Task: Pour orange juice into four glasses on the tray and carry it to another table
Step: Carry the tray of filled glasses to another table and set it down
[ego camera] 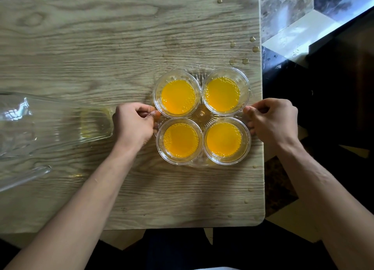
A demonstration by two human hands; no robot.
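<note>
Several clear glasses filled with orange juice stand in a square on a clear round glass tray (202, 114) near the right edge of the wooden table (101, 47). The far left glass (178, 96), far right glass (222, 93), near left glass (180, 140) and near right glass (224, 139) touch one another. My left hand (134, 124) grips the tray's left rim with curled fingers. On the opposite side my right hand (273, 120) grips the tray's right rim. The tray rests on the table.
An empty clear glass jug (50, 128) stands at the left of the table, its base close to my left hand. Juice drops (245, 61) dot the table's right edge. Dark floor and marble tiles (293, 16) lie to the right.
</note>
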